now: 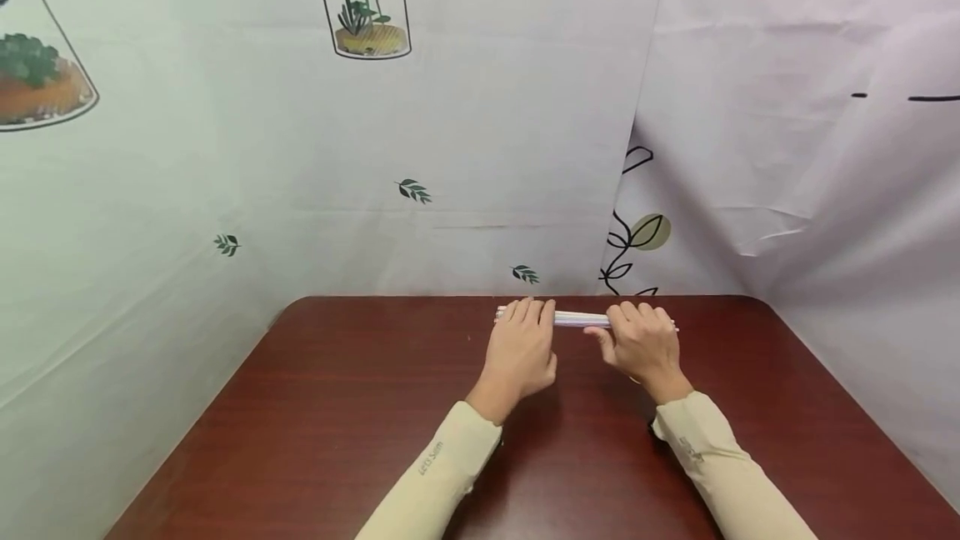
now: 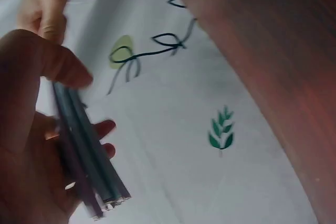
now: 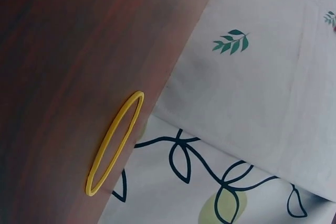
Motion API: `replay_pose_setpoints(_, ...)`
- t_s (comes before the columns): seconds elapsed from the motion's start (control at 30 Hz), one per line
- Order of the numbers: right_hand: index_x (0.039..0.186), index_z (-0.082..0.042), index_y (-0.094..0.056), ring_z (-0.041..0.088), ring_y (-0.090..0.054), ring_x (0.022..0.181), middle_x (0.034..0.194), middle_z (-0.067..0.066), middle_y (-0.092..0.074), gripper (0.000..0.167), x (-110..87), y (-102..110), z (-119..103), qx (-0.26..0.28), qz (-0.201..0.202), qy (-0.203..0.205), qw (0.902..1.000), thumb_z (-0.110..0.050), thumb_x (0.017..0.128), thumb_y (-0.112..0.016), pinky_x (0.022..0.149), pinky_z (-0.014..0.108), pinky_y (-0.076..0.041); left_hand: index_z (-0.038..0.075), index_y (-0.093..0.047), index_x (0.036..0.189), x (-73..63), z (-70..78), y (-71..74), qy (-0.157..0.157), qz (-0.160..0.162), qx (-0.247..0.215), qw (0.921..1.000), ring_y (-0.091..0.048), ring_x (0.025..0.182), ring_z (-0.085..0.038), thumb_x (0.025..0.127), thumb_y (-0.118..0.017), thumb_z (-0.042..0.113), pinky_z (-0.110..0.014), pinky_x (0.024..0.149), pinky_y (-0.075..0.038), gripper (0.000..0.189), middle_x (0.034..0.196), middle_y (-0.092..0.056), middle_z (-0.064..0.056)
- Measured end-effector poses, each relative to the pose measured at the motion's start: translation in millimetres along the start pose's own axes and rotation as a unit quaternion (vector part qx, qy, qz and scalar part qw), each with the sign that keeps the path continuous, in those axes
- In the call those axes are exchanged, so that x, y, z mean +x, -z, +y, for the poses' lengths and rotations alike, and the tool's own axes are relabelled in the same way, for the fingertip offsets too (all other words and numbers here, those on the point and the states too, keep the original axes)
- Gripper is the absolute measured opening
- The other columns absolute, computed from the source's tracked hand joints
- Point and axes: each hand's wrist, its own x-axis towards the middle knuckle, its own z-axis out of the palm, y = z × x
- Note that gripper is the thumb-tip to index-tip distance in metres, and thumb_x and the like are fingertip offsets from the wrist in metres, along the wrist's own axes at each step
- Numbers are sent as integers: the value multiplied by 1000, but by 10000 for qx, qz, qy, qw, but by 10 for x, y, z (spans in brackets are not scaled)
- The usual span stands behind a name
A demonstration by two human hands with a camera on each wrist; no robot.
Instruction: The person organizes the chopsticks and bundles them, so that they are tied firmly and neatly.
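Note:
Both hands hold a bundle of slim, straight sticks [image 1: 573, 319] lying crosswise near the table's far edge. White and pale purple in the head view, it looks darker in the left wrist view, where the stick ends [image 2: 113, 202] show; their exact kind is unclear. My left hand [image 1: 517, 350] grips the left end, thumb on one side and fingers curled on the other. The right hand [image 1: 643, 344] has its fingers bent over the right part, its thumb towards the left. A yellow rubber band [image 3: 114, 142] appears in the right wrist view; whether it hangs or lies cannot be told.
The reddish-brown wooden table [image 1: 337, 407] has rounded far corners. Just behind it hangs a white cloth [image 1: 487, 132] printed with leaves and plant jars, and more cloth closes off both sides.

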Motion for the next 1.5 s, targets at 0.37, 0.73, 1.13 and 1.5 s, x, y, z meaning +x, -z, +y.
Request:
replay_pose_setpoints(0.37, 63, -3, -43, 31, -30, 42, 55, 9, -34, 67, 129, -9, -26, -430, 768, 132, 9960, -58, 99, -36, 38, 40, -20, 12, -57, 93, 17, -4, -193, 386, 1380, 16, 9897, -55, 82, -21, 93, -52, 56, -36, 80, -43, 44, 84, -55, -2)
replay_pose_setpoints(0.73, 76, -2, -61, 36, -48, 60, 68, 12, -56, 60, 441, -36, -189, -155, 681, -425, 9966, -61, 90, -54, 60, 50, -35, 13, -60, 78, 140, -211, -76, 1010, 2556, -54, 9615, -57, 69, -21, 82, -62, 43, -38, 68, -45, 30, 74, -61, -1)
replay_pose_setpoints(1.13, 70, -4, -55, 34, -44, 54, 61, 10, -51, 63, 463, -106, -209, -92, 833, -424, 9956, -62, 92, -50, 56, 49, -31, 14, -63, 80, 157, -236, -16, 1156, 2427, -84, 9632, -57, 70, -21, 71, -67, 41, -36, 68, -45, 29, 76, -64, -1)
replay_pose_setpoints(1.5, 69, -3, -54, 33, -41, 51, 59, 11, -49, 63, 376, -151, -163, -115, 919, -353, 9951, -61, 92, -49, 51, 48, -28, 14, -66, 89, 132, -163, -34, 1112, 2026, 54, 9729, -59, 77, -23, 76, -69, 52, -39, 76, -46, 41, 85, -66, -2)
